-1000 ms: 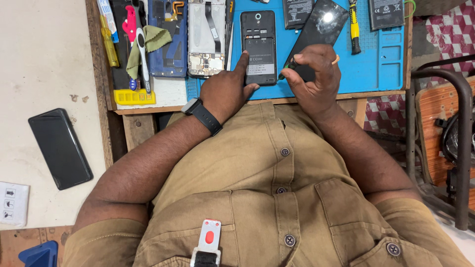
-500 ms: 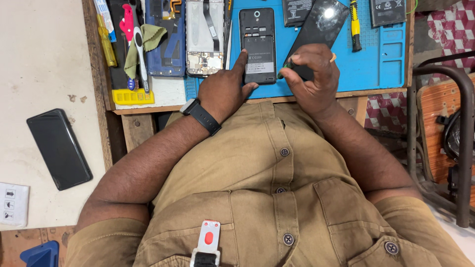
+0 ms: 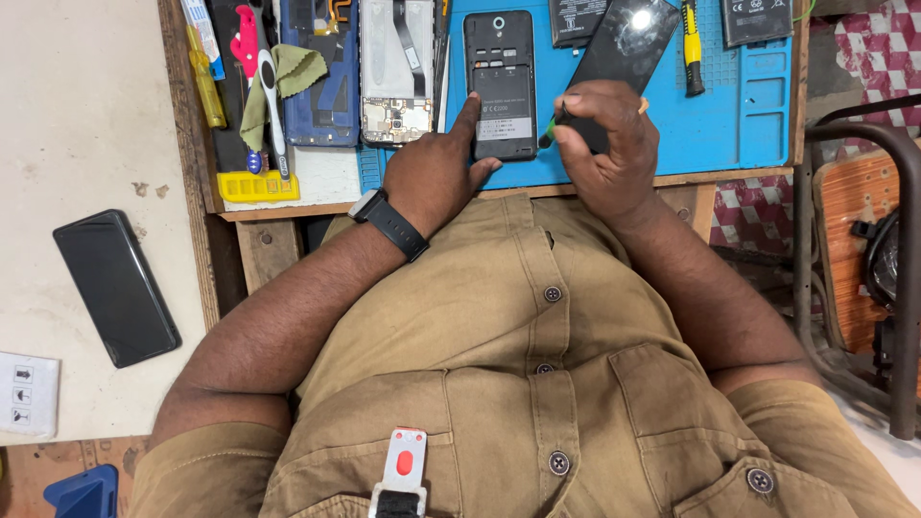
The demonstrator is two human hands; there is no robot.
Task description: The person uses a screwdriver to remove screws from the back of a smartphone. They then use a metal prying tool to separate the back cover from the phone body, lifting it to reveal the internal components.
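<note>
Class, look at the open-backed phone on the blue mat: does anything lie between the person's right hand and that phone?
Nothing visible does. The right hand holds a small green-tipped tool just beside the phone; only bare blue mat lies between. The left hand already touches the phone's edge.

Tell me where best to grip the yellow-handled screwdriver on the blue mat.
Probably the yellow handle, pinched across its width from above. The screwdriver lies flat on the blue mat, roughly lengthwise away from the person, with bare mat on its right. The black panel lies close on its left, so come from the right.

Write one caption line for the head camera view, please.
Left hand steadies an opened black phone on a blue mat; right hand pinches a small green tool beside it.
</note>
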